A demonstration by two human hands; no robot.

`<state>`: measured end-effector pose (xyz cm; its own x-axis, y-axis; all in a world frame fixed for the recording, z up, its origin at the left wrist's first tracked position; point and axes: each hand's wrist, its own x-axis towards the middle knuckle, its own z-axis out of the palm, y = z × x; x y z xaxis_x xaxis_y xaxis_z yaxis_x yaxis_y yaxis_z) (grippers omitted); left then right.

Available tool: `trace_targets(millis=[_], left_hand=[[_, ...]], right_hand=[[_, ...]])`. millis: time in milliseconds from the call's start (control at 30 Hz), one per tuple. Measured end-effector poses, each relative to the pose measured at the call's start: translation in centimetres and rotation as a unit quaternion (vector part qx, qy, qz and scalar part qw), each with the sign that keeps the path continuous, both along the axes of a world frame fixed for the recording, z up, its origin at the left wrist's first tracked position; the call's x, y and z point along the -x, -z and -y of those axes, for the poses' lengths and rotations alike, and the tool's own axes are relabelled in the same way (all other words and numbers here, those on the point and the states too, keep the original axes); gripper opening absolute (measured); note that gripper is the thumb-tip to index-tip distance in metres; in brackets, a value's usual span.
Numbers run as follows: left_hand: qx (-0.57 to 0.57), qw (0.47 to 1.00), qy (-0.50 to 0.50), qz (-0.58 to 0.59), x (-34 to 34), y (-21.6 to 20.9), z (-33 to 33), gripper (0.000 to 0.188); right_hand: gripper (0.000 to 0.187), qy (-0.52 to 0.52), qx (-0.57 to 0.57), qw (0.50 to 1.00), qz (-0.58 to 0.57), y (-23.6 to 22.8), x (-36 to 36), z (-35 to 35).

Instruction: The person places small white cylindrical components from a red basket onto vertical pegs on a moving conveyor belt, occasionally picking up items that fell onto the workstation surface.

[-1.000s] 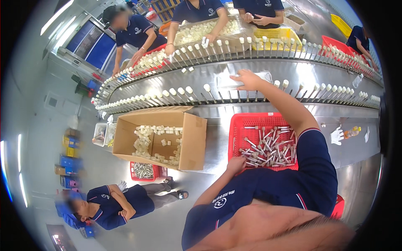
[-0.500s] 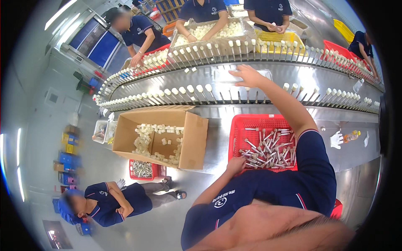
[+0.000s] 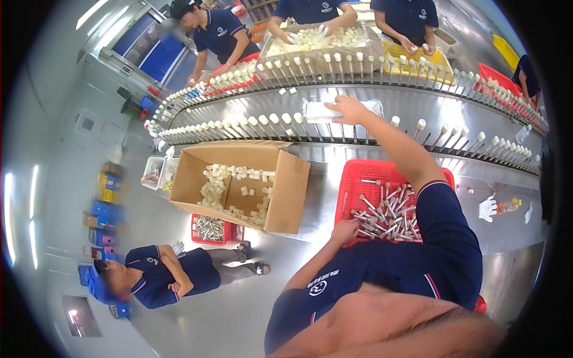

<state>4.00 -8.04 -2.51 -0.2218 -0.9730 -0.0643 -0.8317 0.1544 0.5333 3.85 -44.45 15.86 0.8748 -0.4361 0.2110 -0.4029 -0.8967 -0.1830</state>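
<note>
Red plastic crate [image 3: 358,179] of slim clear tubes w/ pale caps [image 3: 388,218], sitting on steel bench directly in front of the person, just below the conveyor. Left hand [image 3: 345,231] rests at crate's near-left edge, fingers curled down among the tubes; whether it grips one cannot be told. Right hand [image 3: 348,108] is stretched out over the curved steel conveyor [image 3: 418,104], fingers spread, palm down, touching a flat whitish packet [image 3: 319,111] lying betw. the two rows of upright pegs; no closed grip visible. White caps top many pegs [image 3: 262,122] at left. Open brown cardboard box [image 3: 286,185] of small cream caps stands just left of crate. Beyond conveyor, other people in navy shirts [image 3: 310,9] work over similar boxes. Lower left, a seated person [image 3: 161,277] w/ arms folded.
</note>
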Motion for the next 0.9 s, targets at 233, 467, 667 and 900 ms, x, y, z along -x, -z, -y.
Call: trace_targets(millis=[233, 467, 667, 900], left_hand=[[0.012, 1.0, 0.007, -0.003, -0.3, 0.1, -0.1, 0.014], [0.002, 1.0, 0.003, -0.01, -0.4, 0.6, -0.4, 0.018], [0.015, 0.999, -0.016, -0.025, -0.2, 0.2, -0.7, 0.018], [0.023, 0.999, -0.033, -0.031, 0.0, 0.3, -0.6, 0.019]], right_hand=[[0.064, -0.015, 0.021, 1.0, 0.01, 0.1, 3.7, -0.1], [0.065, -0.032, -0.047, 0.998, -0.04, -3.7, 6.8, 1.7], [0.064, -0.055, -0.008, 0.997, 0.051, -7.2, 2.7, 0.4], [0.062, -0.056, -0.032, 0.996, -0.057, -0.9, 1.3, 0.3]])
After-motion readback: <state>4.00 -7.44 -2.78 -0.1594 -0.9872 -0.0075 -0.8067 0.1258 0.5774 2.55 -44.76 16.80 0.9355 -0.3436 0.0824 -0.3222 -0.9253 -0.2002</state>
